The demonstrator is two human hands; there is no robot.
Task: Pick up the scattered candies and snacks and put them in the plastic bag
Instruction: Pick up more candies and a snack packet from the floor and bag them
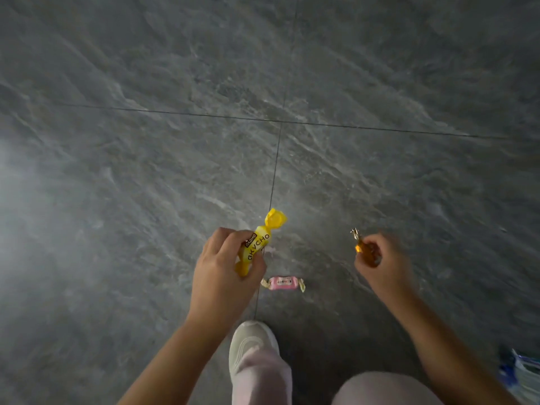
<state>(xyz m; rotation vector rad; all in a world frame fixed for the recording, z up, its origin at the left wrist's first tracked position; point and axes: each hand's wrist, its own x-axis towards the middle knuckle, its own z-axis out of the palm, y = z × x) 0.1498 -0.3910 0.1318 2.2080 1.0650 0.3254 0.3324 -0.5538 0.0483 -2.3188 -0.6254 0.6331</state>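
Note:
My left hand [222, 270] is closed around a long yellow-wrapped candy [258, 242] with black lettering; its twisted ends stick out above and below my fingers. My right hand [382, 258] grips a small amber-orange candy [365, 251] whose twisted foil end points up and to the left. A pink candy [283, 284] with pale twisted ends lies on the grey floor between my hands, just in front of my shoe. A corner of the plastic bag [526, 375], white with blue print, shows at the lower right edge.
The grey stone-look floor tiles [175, 171] spread out ahead, crossed by dark grout lines. My light sneaker [251, 343] and pale trouser legs fill the bottom centre, with one knee at the lower right.

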